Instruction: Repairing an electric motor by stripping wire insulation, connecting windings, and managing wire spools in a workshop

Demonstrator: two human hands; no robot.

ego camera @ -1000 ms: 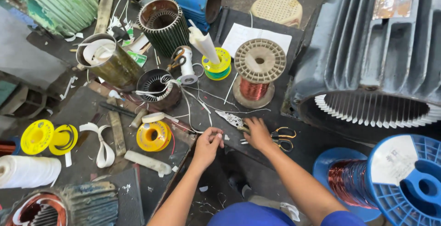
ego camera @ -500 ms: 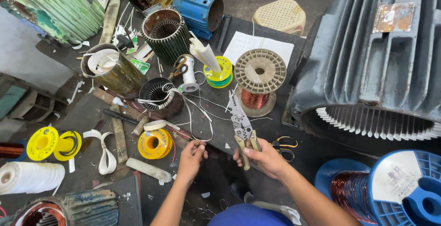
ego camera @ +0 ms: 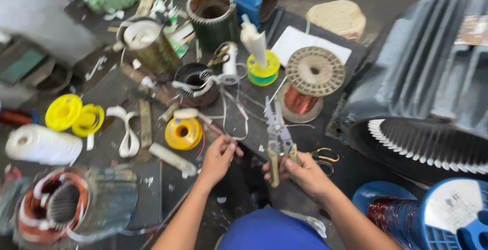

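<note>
Here our right hand (ego camera: 305, 174) clenches the wire-stripper pliers (ego camera: 277, 138) by their handles, blades rising above the grip; our left hand (ego camera: 218, 156) pinches a thin wire (ego camera: 231, 139) just beside, over the cluttered tabletop (ego camera: 117, 85).

The right hand (ego camera: 304, 174) gripped wire strippers (ego camera: 277, 135) pointing to twelve o'clock; the left hand (ego camera: 219, 154) pinched a thin wire (ego camera: 239, 130)

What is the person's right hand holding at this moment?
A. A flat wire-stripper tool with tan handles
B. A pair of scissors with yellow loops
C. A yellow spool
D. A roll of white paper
A: the right hand grips the tan handles of the wire-stripper tool, its metal jaws pointing away; the scissors lie untouched beside it.
</note>
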